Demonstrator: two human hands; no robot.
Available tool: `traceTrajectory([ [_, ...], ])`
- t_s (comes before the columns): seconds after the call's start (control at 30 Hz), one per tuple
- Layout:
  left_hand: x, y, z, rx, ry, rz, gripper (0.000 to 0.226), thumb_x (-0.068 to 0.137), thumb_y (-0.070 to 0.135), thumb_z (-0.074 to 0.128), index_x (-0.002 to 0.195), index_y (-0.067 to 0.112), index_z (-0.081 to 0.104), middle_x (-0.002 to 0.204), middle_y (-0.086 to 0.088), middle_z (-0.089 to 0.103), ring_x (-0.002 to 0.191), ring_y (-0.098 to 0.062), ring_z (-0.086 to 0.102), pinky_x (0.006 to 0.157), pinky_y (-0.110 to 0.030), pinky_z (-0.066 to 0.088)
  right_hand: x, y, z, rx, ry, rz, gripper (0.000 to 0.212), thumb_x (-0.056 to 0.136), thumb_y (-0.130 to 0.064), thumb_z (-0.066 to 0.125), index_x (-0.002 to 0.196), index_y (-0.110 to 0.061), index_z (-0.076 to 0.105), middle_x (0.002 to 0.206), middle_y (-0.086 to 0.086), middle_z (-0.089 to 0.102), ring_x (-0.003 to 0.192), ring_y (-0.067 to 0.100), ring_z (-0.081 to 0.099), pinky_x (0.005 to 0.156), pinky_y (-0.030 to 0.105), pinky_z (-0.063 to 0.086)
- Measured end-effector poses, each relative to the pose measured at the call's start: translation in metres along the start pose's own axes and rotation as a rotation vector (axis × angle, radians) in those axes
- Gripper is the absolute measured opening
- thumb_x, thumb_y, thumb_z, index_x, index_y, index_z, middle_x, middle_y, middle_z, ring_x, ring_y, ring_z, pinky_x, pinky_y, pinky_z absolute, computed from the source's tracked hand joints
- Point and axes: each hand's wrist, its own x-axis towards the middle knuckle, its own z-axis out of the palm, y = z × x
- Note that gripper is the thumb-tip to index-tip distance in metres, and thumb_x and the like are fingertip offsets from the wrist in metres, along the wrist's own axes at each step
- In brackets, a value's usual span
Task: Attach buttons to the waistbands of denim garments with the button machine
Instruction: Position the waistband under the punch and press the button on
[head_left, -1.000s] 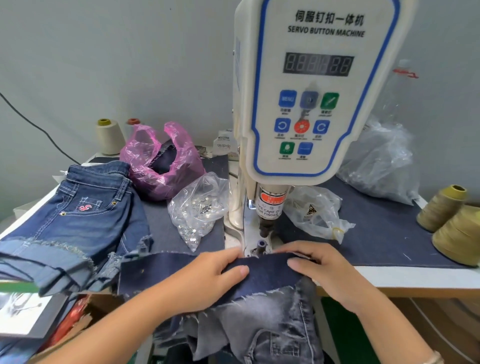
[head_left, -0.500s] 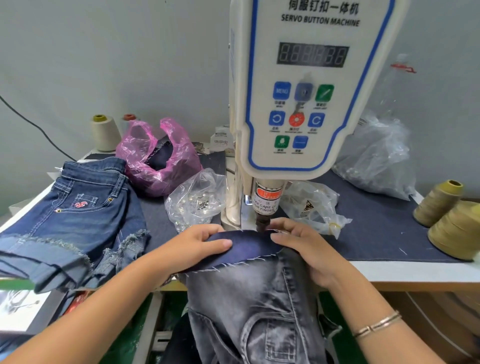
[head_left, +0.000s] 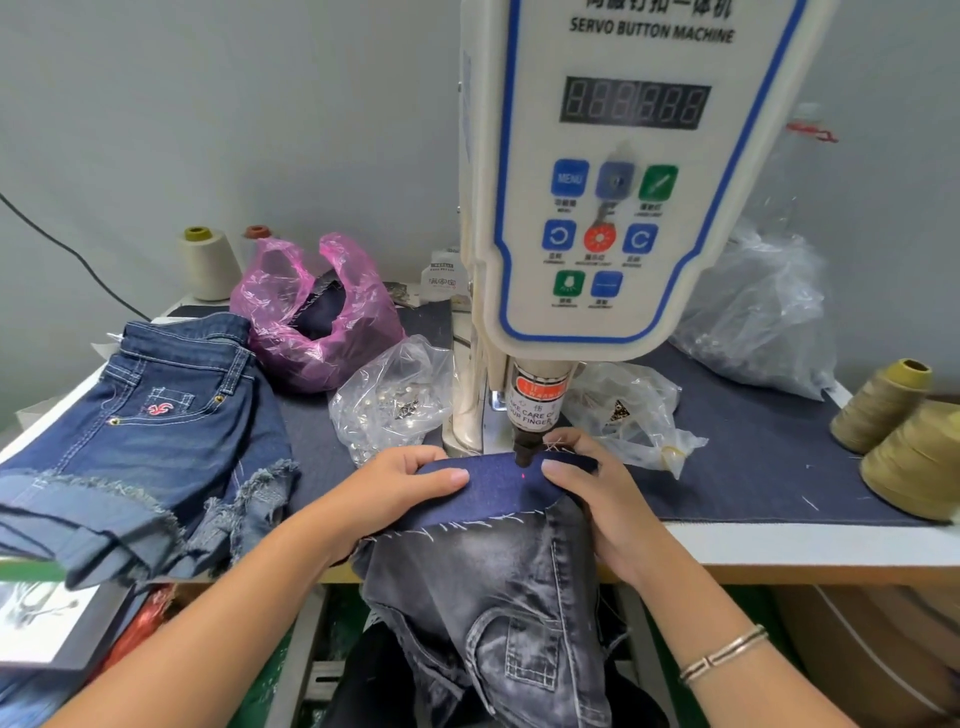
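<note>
The white servo button machine (head_left: 613, 208) stands at the table's middle, its black punch head (head_left: 523, 451) just above a dark blue waistband (head_left: 504, 486). A red light dot shows on the band below the punch. The waistband belongs to a grey denim garment (head_left: 498, 597) that hangs off the table's front edge. My left hand (head_left: 395, 486) grips the band's left part, thumb on top. My right hand (head_left: 587, 483) pinches the band's right end beside the punch. A clear bag of metal buttons (head_left: 389, 400) lies left of the machine.
Blue denim shorts (head_left: 145, 447) are piled at the left. A pink bag (head_left: 311, 317) and a cream thread cone (head_left: 205, 265) stand behind them. Clear bags (head_left: 758, 312) lie right of the machine. Olive thread cones (head_left: 904, 436) stand at the right edge.
Both hands pushed the waistband forward from the table's edge until it lay under the punch head. The camera has come closer to the machine.
</note>
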Motion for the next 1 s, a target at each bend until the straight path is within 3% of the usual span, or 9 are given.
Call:
traceTrajectory([
  [0.17,0.005,0.002,0.010,-0.099,-0.001,0.026,0.024,0.072,0.044,0.075,0.077,0.021,0.069,0.077,0.000,0.071,0.063,-0.008,0.064,0.056,-0.014,0.047,0.002,0.006,-0.004,0.037,0.093,0.010,0.028,0.080,-0.006,0.067,0.080,-0.034,0.070,0.093,0.003,0.069,0.082,0.017,0.064,0.073,0.032,0.051],
  [0.3,0.005,-0.002,0.013,-0.159,-0.016,0.048,0.013,0.075,0.039,0.068,0.073,0.027,0.073,0.077,0.002,0.072,0.064,-0.006,0.065,0.056,-0.013,0.047,0.001,0.013,-0.006,0.068,0.065,0.014,0.028,0.080,-0.007,0.066,0.082,-0.035,0.070,0.085,-0.002,0.071,0.069,0.011,0.064,0.059,0.024,0.053],
  [0.7,0.006,-0.009,0.012,-0.178,-0.024,0.086,0.023,0.078,0.032,0.073,0.088,0.012,0.069,0.080,-0.002,0.072,0.069,-0.009,0.067,0.060,-0.015,0.050,0.004,0.018,-0.009,0.111,0.019,-0.029,0.030,0.066,-0.014,0.075,0.089,-0.033,0.070,0.099,0.003,0.070,0.086,0.016,0.066,0.073,0.028,0.055],
  [0.77,0.005,-0.009,0.012,-0.198,-0.037,0.088,0.007,0.082,0.028,0.071,0.079,0.021,0.073,0.077,0.001,0.071,0.066,-0.007,0.066,0.058,-0.014,0.049,0.004,0.017,-0.009,0.113,0.013,-0.030,0.029,0.069,-0.011,0.072,0.089,-0.032,0.070,0.098,0.004,0.071,0.085,0.016,0.067,0.070,0.026,0.055],
  [0.87,0.005,-0.008,0.013,-0.210,-0.041,0.096,0.016,0.085,0.024,0.065,0.071,0.029,0.073,0.073,0.005,0.071,0.063,-0.004,0.066,0.057,-0.013,0.048,0.003,0.016,-0.008,0.110,0.004,-0.029,0.033,0.069,-0.006,0.076,0.088,-0.032,0.069,0.097,0.005,0.071,0.081,0.015,0.068,0.066,0.025,0.055],
  [1.0,0.006,-0.010,0.011,-0.189,-0.030,0.095,0.012,0.081,0.030,0.071,0.069,0.028,0.069,0.073,0.004,0.068,0.063,-0.006,0.064,0.057,-0.014,0.047,0.003,0.016,-0.009,0.137,-0.001,-0.019,0.033,0.069,-0.006,0.076,0.088,-0.032,0.069,0.098,0.009,0.068,0.077,0.017,0.066,0.064,0.027,0.055],
])
